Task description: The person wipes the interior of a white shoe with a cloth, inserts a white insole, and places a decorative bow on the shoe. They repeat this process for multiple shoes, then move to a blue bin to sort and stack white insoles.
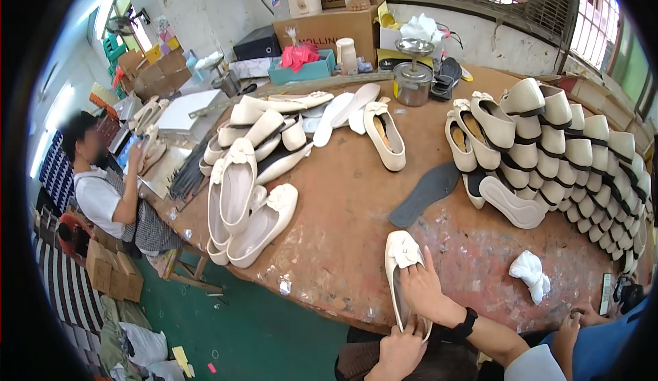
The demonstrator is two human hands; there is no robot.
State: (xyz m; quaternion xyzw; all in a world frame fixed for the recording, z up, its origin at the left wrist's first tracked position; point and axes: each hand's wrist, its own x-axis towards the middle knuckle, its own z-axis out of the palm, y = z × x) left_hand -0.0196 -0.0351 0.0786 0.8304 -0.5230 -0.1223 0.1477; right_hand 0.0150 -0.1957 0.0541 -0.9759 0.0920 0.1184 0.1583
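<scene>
Under my fingers the cream shoe (395,290) points toe-away; my left hand (401,351) grips its heel, probably to steady it, while my right hand (423,292) rests behind the flower (404,249), gripping or not I cannot tell; beyond my fingertips lies a dark insole (426,193), handily near

The person is wearing a broad black wristband (467,323) on the right wrist, its dark strap circling the arm snugly. A pale, bluish-white sleeve (537,366) is covering the arm higher up, leaving the forearm bare; its full cut is running out of view, so it is probably short. The right hand (423,290) and left hand (401,349) are both going ungloved.
</scene>
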